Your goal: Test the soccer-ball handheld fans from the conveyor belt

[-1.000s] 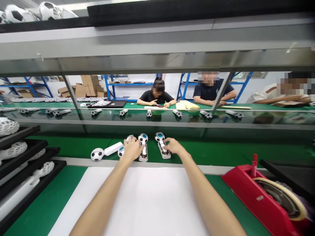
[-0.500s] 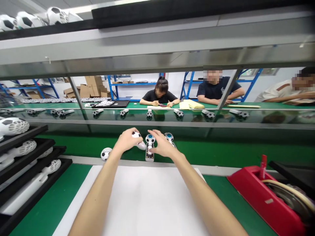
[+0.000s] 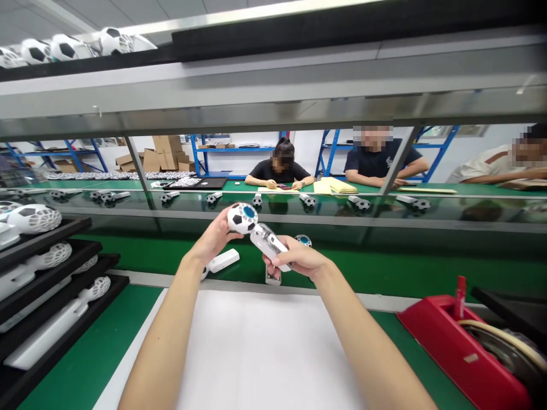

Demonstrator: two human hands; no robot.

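Note:
A handheld fan (image 3: 265, 241) with a soccer-ball head and a white handle is held up between my two hands, above the green belt. My left hand (image 3: 213, 234) is closed round the ball head, whose blue round centre faces up. My right hand (image 3: 299, 255) grips the lower handle, where the inner parts show uncovered. Below my left wrist a white fan piece (image 3: 225, 260) lies on the belt, its round end partly hidden. Under my right fingers the end of another handle (image 3: 273, 278) shows. Behind that hand a second blue-centred ball head (image 3: 303, 240) is partly covered.
White paper (image 3: 269, 347) covers the bench in front of me. Black trays (image 3: 64, 313) of fan parts are stacked at left; a red tape dispenser (image 3: 453, 336) stands at right. Beyond, a line carries several fans (image 3: 307, 200), and people sit across from me.
My left hand has let go of its ball-ended white piece, which now lies on the belt. Both hands now hold a blue-centred fan raised off the belt.

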